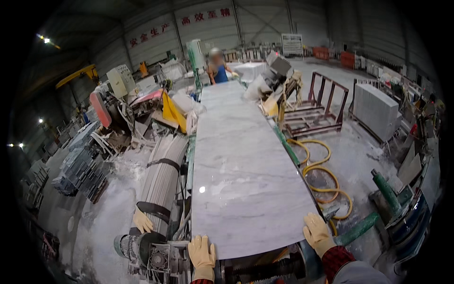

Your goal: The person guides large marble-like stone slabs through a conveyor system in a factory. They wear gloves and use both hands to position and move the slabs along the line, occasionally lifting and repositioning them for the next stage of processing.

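Near left corner of the long, glossy, grey-white veined slab (pixel 246 180) is covered by the cream-gloved left hand (pixel 202 257), fingers extended. Near right corner is covered by the cream-gloved right hand (pixel 318 234). Whether either grip is clamped on the edge cannot be told; undersides are hidden. Slab is laid flat, running lengthwise away between green metal rails (pixel 287 144).

If pressure were applied unevenly, the slab could be skewed and fingers pinched against a rail. Glossy face, so the hold could be lost by gloves sliding. Dark ribbed machine part (pixel 262 270) is seen below the near end; the red-checked cuff (pixel 336 261) could be caught if it were turning.

Left: grey motor (pixel 130 247), with another cream glove (pixel 143 221) beside it, which could be dropped into the machinery if knocked. Right: feet could be tripped by the looped yellow hose (pixel 347 199) on the floor. Far end: person in blue apron (pixel 220 75), who could be struck if the slab were shoved without warning.
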